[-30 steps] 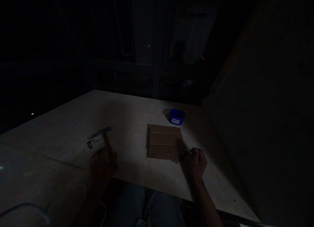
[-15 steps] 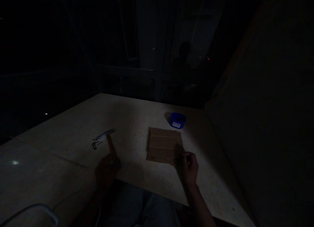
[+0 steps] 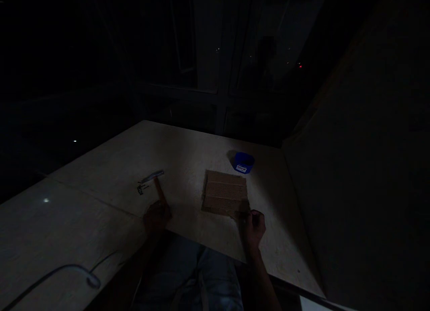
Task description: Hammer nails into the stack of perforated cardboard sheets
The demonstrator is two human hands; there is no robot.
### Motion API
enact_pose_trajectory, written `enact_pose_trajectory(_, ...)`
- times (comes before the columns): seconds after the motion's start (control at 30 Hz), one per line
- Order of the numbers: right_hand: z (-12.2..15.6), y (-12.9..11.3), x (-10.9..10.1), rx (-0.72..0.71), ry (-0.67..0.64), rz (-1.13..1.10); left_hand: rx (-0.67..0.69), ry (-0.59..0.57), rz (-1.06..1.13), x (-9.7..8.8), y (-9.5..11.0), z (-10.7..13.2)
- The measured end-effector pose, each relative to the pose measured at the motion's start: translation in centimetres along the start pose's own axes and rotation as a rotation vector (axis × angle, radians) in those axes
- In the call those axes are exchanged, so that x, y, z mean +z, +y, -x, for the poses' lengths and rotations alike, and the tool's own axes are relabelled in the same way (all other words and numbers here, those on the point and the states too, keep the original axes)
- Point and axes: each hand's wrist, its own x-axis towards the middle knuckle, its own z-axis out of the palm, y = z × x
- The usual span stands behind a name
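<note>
My left hand (image 3: 157, 217) is closed around the wooden handle of a hammer (image 3: 160, 192), whose metal head lies low over the table at the left. Several dark nails (image 3: 141, 189) lie just beside that head. A flat, square piece of brown cardboard (image 3: 225, 192) rests on the table in front of me. At its near right corner, my right hand (image 3: 255, 226) has thumb and fingers pinched together; dim light hides what is between them. Behind the cardboard stands a blue open container (image 3: 244, 162) with a white label, its inside too dark to make out.
The pale table (image 3: 188, 154) has its near edge at my lap. A cable (image 3: 67, 267) curves over the table at the lower left. On the right rises a dark wall (image 3: 363, 176), and dark window panes stand beyond the far edge.
The whole view has shifted slightly, showing more of the cable at the lower left. Both hands stay about where they were, the left on the hammer, the right by the cardboard's corner.
</note>
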Motion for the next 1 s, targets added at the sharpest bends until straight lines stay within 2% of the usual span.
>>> enact_pose_trajectory(0.1, 0.0, 0.0, 0.1, 0.014, -0.002, -0.012, 0.020, -0.013, -0.006, 0.1, -0.1, -0.1)
enact_pose_trajectory(0.2, -0.1, 0.2, 0.1, 0.042, -0.073, -0.010, 0.028, -0.015, 0.014, 0.3, -0.6, 0.0)
enact_pose_trajectory(0.3, -0.1, 0.5, -0.1, 0.063, -0.155, 0.020, 0.052, 0.029, 0.080, 0.6, -1.2, 0.6)
enact_pose_trajectory(0.4, -0.1, 0.5, -0.2, 0.087, -0.178, 0.055, 0.069, 0.067, 0.154, 0.9, -1.8, 1.3)
enact_pose_trajectory(0.63, -0.1, -1.4, -0.4, 0.161, -0.046, 0.164, 0.084, 0.089, 0.230, 0.9, -2.0, 1.5)
enact_pose_trajectory(0.73, 0.9, -1.9, -0.3, 0.142, -0.040, 0.210, 0.069, 0.124, 0.306, 1.6, -2.5, 1.5)
enact_pose_trajectory(0.87, 3.5, -2.3, 1.5, 0.064, -0.168, 0.176, 0.017, 0.124, 0.471, 2.9, -4.3, 1.0)
enact_pose_trajectory(1.0, 6.5, -4.4, 6.4, -0.038, -0.417, 0.044, -0.116, 0.153, 0.680, 2.8, -7.2, -0.9)
